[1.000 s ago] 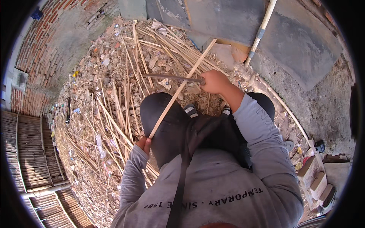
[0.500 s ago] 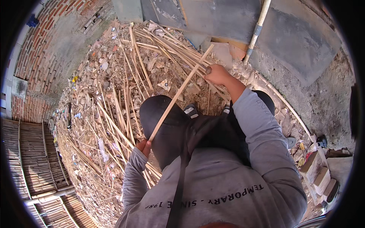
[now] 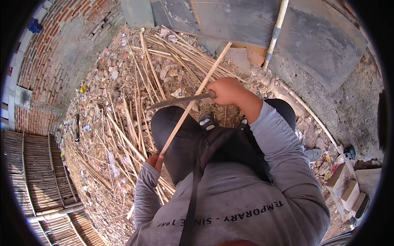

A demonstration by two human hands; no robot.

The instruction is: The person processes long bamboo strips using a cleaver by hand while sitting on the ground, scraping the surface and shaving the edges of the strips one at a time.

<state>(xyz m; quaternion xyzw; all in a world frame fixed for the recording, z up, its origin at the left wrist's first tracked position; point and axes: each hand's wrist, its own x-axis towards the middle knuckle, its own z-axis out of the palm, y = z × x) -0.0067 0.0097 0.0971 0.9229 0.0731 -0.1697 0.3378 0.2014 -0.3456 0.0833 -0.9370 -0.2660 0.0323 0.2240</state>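
1. Closest to the camera, the person's grey sweatshirt fills the lower part of the view, with a dark strap running down across the chest and dark trousers bent at the knees beyond it.
2. Just left of the near knee, the left hand is clenched around the lower end of a long bamboo strip, its fingers wrapped tight about the wood.
3. From that hand the strip rises on a slant up and to the right, crossing over the knee. It is pale tan, thin, flat and straight, with an even width along its length, and its far end reaches above the heap of cut bamboo toward the grey wall.
4. About midway up the strip, the right hand is closed in a fist on the handle of a knife. The blade is long, dark grey and narrow, and it points left from the fist, lying across the strip where the two meet.
5. Beyond and to the left of the strip, a heap of bamboo strips lies scattered over ground covered in shavings and litter, most of them pale and lying at crossed angles.
6. To the right of the strip's far end, a pale pole leans against a grey slab.
7. Farthest to the left of the strip, a curved red brick wall bounds the yard, with slatted bamboo panels below it.
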